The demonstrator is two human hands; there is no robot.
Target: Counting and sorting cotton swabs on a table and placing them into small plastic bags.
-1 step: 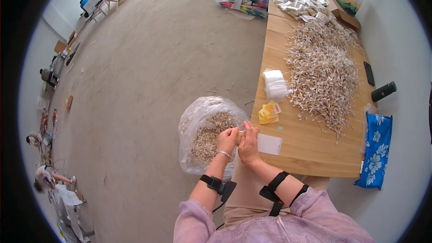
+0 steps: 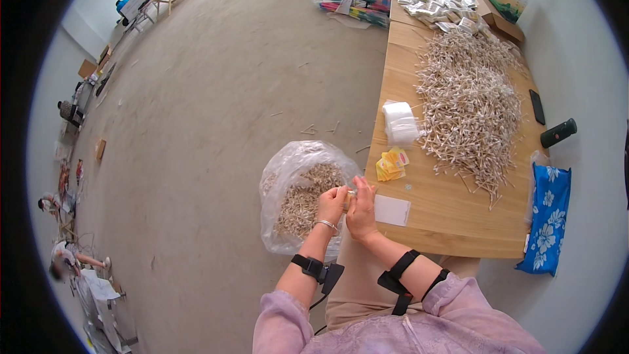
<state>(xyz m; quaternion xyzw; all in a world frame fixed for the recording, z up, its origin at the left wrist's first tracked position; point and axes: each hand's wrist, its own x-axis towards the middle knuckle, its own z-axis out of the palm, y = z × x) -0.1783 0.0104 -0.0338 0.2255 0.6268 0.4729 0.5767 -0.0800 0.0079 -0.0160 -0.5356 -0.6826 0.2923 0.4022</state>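
Note:
Above the near side of a clear plastic bag (image 2: 275,157) full of cotton swabs (image 2: 300,208), my two hands meet. My left hand (image 2: 330,204) is closed, pinching the left side of a small clear packet (image 2: 348,201) with something tan in it. Pressed against its other side is my right hand (image 2: 361,208), fingers close together and pointing away from me. Much of the packet is hidden by the hands. Just right of my right hand, a white card-like rectangle (image 2: 392,211) lies at the table's edge. Several yellow cards (image 2: 392,164) lie beyond it.
A large heap of cotton swabs (image 2: 468,101) covers much of the wooden table (image 2: 452,229). A stack of clear bags (image 2: 400,123) lies left of it, filled packets (image 2: 445,5) behind. Along the wall are a phone (image 2: 537,106), a dark bottle (image 2: 559,133) and a blue flowered pack (image 2: 549,219).

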